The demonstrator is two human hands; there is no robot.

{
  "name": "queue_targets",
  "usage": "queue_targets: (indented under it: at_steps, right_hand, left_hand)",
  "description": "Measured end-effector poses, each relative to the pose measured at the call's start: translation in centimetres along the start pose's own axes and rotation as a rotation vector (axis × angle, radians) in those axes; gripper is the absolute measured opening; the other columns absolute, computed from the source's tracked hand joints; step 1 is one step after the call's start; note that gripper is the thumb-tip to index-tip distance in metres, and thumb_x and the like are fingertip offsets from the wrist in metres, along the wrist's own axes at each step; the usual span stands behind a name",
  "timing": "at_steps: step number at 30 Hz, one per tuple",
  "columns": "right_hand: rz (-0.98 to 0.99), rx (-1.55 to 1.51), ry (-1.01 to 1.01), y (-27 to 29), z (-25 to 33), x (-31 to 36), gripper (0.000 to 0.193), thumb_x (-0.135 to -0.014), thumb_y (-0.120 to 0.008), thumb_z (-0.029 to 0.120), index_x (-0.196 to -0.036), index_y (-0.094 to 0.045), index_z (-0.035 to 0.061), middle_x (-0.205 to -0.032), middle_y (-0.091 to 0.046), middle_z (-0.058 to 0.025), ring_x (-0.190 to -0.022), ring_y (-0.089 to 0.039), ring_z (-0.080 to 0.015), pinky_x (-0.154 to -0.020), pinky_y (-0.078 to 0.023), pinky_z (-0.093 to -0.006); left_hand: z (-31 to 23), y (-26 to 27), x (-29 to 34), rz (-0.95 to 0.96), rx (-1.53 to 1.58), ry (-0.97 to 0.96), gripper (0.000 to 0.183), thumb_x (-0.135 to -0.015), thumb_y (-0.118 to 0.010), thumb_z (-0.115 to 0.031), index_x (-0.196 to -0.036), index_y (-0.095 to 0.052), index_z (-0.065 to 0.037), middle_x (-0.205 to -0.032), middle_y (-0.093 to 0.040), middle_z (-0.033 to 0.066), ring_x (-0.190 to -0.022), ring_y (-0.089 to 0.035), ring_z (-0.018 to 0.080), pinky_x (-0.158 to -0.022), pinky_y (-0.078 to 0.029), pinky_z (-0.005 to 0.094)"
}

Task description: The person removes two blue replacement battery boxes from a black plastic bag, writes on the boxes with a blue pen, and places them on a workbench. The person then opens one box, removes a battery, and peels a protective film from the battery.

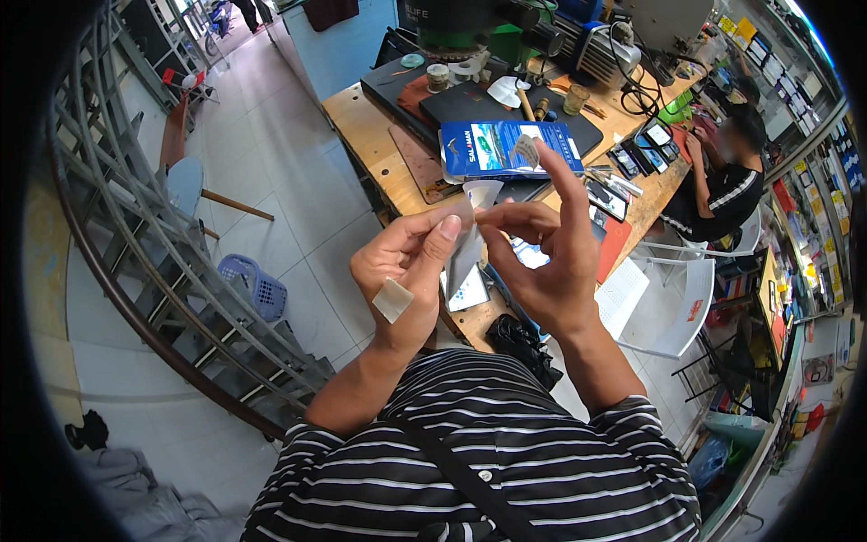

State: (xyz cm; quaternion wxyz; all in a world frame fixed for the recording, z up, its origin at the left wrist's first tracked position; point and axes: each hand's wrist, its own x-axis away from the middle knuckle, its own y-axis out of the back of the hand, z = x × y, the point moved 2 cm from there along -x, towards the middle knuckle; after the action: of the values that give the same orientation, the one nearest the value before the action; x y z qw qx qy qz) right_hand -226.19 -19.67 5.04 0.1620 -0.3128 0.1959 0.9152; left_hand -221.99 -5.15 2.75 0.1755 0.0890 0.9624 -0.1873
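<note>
In front of my chest, my left hand (405,257) is closed, its thumb and fingers pinching a thin greyish see-through film (464,257). A white tab (482,191) sticks up at the film's top end. My right hand (553,257) pinches the film's edge beside the left fingertips, with its index finger raised. On that index fingertip clings a small pale sticker (525,153) with print. A square beige patch (393,300) is stuck near the base of my left thumb. Beyond the hands lies a blue printed box (461,152) on the wooden workbench (357,122).
Laptops (452,107), tools and cables crowd the bench. Several phones (646,149) lie near a seated person (722,185) at the right. A white chair (673,307) stands right, a black bag (524,345) hangs below the bench, and a blue basket (257,285) stands left, by the staircase.
</note>
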Motion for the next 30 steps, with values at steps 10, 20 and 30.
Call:
queue_targets:
  at_steps: [10,20,30]
  right_hand:
    - [0.036,0.182,0.092,0.0,0.5,0.2,0.08,-0.082,-0.072,-0.011,-0.149,-0.03,0.0017,-0.099,-0.072,-0.0141,-0.091,-0.075,-0.0217,-0.09,-0.06,-0.0354]
    - [-0.033,-0.084,-0.129,0.2,-0.4,0.0,0.072,-0.081,-0.069,-0.015,-0.14,-0.031,0.0025,-0.095,-0.07,-0.0156,-0.095,-0.073,-0.0242,-0.09,-0.06,-0.0344]
    - [-0.068,0.12,0.102,-0.8,0.3,0.4,0.068,-0.082,-0.075,-0.009,-0.139,-0.038,-0.0001,-0.098,-0.073,-0.0161,-0.096,-0.074,-0.0223,-0.085,-0.061,-0.0332]
  left_hand:
    - [0.1,-0.4,0.8,0.048,-0.23,-0.17,0.017,-0.094,-0.071,-0.002,-0.107,-0.072,0.009,-0.093,-0.075,0.0134,-0.084,-0.07,0.0119,-0.075,-0.056,0.0225]
    - [-0.2,0.4,-0.5,-0.012,0.04,0.053,0.019,-0.094,-0.071,-0.005,-0.104,-0.069,0.011,-0.091,-0.075,0.0149,-0.08,-0.07,0.0121,-0.074,-0.056,0.0216]
    - [-0.7,-0.5,0.4,0.045,-0.057,-0.117,0.016,-0.095,-0.069,-0.002,-0.105,-0.069,0.01,-0.098,-0.074,0.0155,-0.085,-0.07,0.0122,-0.076,-0.058,0.0233]
